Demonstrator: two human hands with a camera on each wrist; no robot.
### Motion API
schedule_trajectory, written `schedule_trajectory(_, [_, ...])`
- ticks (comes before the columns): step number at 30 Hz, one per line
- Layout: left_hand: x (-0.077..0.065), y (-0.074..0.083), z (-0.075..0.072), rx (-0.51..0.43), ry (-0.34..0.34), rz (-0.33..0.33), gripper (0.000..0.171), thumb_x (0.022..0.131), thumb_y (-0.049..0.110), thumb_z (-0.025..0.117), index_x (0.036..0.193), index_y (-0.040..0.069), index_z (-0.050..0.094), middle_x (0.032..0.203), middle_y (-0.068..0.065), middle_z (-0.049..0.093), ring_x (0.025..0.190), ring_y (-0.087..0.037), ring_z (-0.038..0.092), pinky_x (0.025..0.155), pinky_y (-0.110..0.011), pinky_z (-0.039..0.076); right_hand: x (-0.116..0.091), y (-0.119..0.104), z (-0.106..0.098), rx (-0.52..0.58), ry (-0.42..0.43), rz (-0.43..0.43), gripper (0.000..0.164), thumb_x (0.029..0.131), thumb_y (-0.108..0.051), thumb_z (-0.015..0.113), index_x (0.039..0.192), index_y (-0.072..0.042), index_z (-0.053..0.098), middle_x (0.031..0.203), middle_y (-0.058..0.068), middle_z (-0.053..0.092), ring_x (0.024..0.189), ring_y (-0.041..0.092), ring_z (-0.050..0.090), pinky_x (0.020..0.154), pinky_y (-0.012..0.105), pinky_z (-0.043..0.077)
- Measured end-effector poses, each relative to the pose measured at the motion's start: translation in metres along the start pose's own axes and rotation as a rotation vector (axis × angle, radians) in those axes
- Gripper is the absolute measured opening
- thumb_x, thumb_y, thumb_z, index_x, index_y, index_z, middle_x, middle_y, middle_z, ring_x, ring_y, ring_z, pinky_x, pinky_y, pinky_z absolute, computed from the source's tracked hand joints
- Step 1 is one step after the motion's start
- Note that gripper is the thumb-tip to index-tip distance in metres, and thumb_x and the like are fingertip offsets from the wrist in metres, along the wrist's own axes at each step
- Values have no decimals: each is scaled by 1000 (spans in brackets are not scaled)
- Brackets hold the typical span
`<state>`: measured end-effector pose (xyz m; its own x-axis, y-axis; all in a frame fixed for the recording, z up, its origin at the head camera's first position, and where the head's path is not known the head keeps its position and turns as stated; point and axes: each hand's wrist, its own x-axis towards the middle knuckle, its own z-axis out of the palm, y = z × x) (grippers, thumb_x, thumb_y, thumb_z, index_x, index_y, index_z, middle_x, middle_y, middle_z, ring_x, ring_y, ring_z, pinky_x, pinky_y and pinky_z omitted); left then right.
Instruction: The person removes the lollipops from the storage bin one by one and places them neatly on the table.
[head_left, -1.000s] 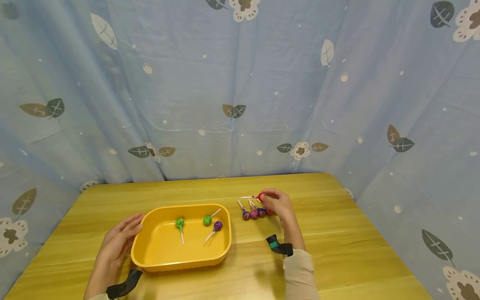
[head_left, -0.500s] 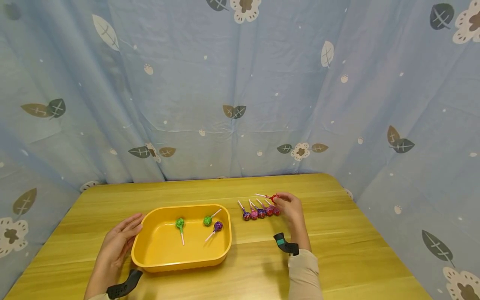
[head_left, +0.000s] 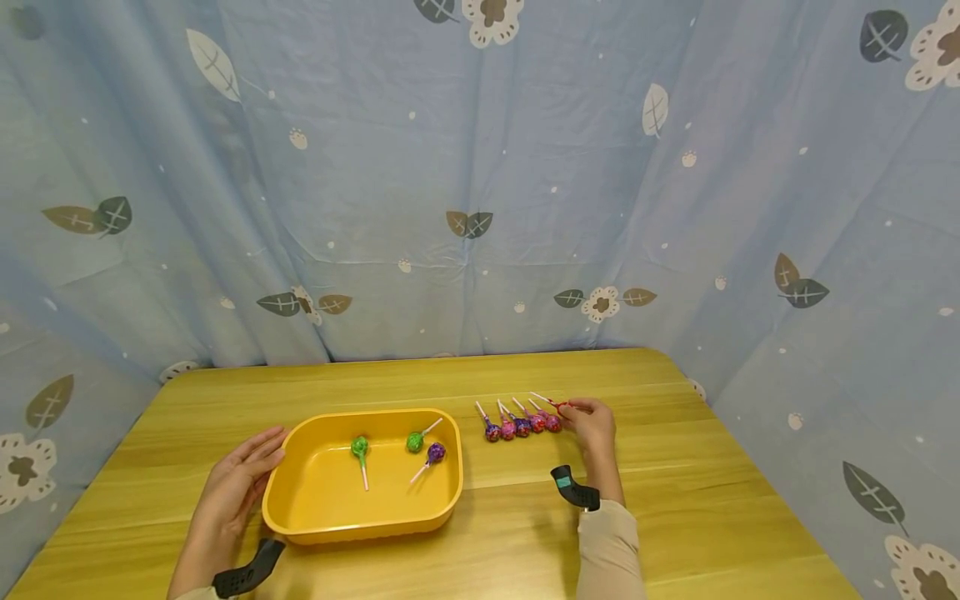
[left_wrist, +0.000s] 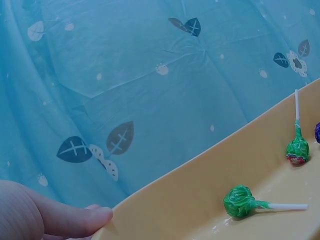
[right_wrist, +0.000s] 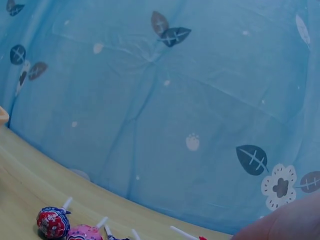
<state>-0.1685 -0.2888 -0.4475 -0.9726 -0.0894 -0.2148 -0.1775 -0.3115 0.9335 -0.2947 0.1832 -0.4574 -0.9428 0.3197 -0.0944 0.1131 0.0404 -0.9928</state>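
Observation:
My right hand (head_left: 595,429) pinches a red-wrapped lollipop (head_left: 559,407) by its head, which the fingers mostly hide. Its white stick points up and left, low over the table. Just left of this hand lies a row of several lollipops, from a dark purple-blue one (head_left: 492,432) to a pink one (head_left: 553,423), sticks pointing away. My left hand (head_left: 232,483) touches the left rim of a yellow tray (head_left: 360,532), fingers fairly straight; the thumb (left_wrist: 82,220) lies at the rim. In the tray are two green lollipops (head_left: 360,447) (left_wrist: 297,149) and a purple one (head_left: 436,452).
The wood-grain table (head_left: 712,517) reaches back to a pale blue curtain (head_left: 405,167) with leaf and flower prints. Dark wrist mounts (head_left: 574,490) sit on both wrists.
My right hand has carried the red lollipop right, then a little lower toward the row's right end, uncovering the row's pink lollipops. The left hand and tray have stayed put.

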Motion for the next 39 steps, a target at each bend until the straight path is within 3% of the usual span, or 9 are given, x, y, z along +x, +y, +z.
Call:
schedule_trajectory(9, [0, -2, 0, 0, 0, 10, 31, 95, 9, 63, 120, 27, 57, 103, 20, 67, 98, 0, 63, 86, -20, 51, -1, 5, -1, -61, 8, 6, 29, 90, 3, 65, 116, 15, 60, 100, 23, 60, 92, 35, 66, 82, 40, 56])
schedule_trajectory(12, [0, -1, 1, 4, 6, 9, 34, 94, 11, 64, 124, 25, 55, 103, 20, 67, 98, 1, 63, 85, -20, 51, -1, 6, -2, -54, 17, 16, 30, 89, 4, 66, 116, 16, 59, 101, 24, 61, 89, 31, 68, 80, 37, 57])
schedule_trajectory(17, [0, 1, 1, 33, 11, -7, 53, 95, 12, 64, 143, 16, 42, 103, 23, 65, 98, 3, 62, 86, -19, 51, 0, 9, -2, -64, 28, 16, 30, 87, 4, 68, 113, 16, 60, 96, 24, 63, 78, 24, 69, 71, 32, 58])
schedule_trajectory(27, [-1, 1, 0, 79, 7, -11, 61, 95, 16, 65, 148, 13, 35, 103, 25, 64, 99, 5, 60, 87, -19, 50, -1, 13, -1, -175, 29, 10, 28, 88, -2, 68, 111, 11, 62, 95, 20, 61, 68, 20, 64, 58, 27, 56])
schedule_trajectory(32, [0, 1, 0, 73, 8, -8, 60, 95, 15, 65, 147, 13, 36, 103, 25, 64, 100, 4, 61, 88, -19, 50, 0, 15, 0, -203, 45, 9, 27, 87, -1, 69, 110, 11, 63, 93, 19, 61, 67, 20, 64, 58, 27, 56])
schedule_trajectory(36, [-1, 1, 1, 88, 7, -8, 68, 95, 16, 64, 152, 9, 28, 103, 25, 63, 100, 5, 60, 88, -19, 50, -1, 15, 0, -214, 48, 4, 26, 87, -1, 69, 110, 10, 63, 91, 19, 62, 68, 21, 65, 59, 28, 57])
schedule_trajectory(39, [-1, 1, 1, 71, 10, -12, 62, 95, 15, 65, 149, 13, 34, 103, 25, 64, 99, 5, 61, 88, -19, 50, 0, 16, 0, -219, 48, -4, 27, 87, -1, 69, 111, 11, 63, 90, 20, 63, 67, 21, 66, 59, 27, 57])
